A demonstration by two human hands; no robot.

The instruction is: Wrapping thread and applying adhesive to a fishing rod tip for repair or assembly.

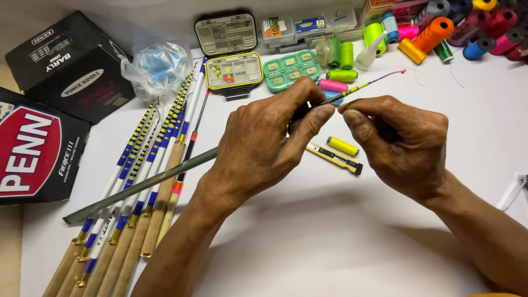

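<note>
My left hand [264, 140] grips a thin fishing rod [148, 181] between thumb and fingers; its grey-green butt runs down-left across the white table [308, 242]. The rod's slim yellow-and-black tip [363, 85] sticks out up-right past my fingers and ends in a pink section. My right hand [399, 143] is pinched shut right beside the left one, thumb and forefinger closed on the rod or a fine thread at it; I cannot see which. Below my hands lie a small yellow thread spool [342, 146] and a yellow-and-black cutter [335, 158].
Several striped rod sections with cork handles [137, 181] lie at the left. Two dark reel boxes [52, 110] stand far left. An open tackle box [234, 69], a green parts case [291, 69], a plastic bag [157, 66] and many coloured thread spools [434, 33] line the back.
</note>
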